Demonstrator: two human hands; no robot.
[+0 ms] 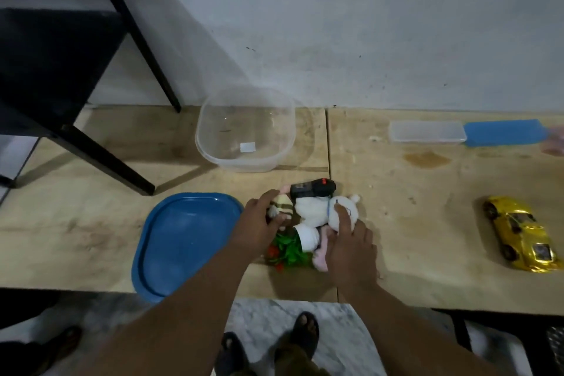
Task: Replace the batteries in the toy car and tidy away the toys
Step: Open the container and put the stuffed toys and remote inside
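A pile of toys lies in the middle of the wooden table (91, 223). My left hand (259, 223) is closed around a small striped yellow toy (282, 203) at the pile's left. My right hand (351, 241) grips a white and pink plush toy (311, 212), with its forefinger on the plush head. A black remote control (312, 188) rests against the back of the pile. A green plastic plant with red bits (287, 250) lies under the pile at the front. The gold toy car (518, 235) sits alone at the far right.
A clear plastic tub (244, 131) stands behind the pile, and its blue lid (186, 238) lies flat to the left. A small clear box (427, 131) and its blue lid (503, 132) are at the back right. Black frame legs (100, 156) cross the back left.
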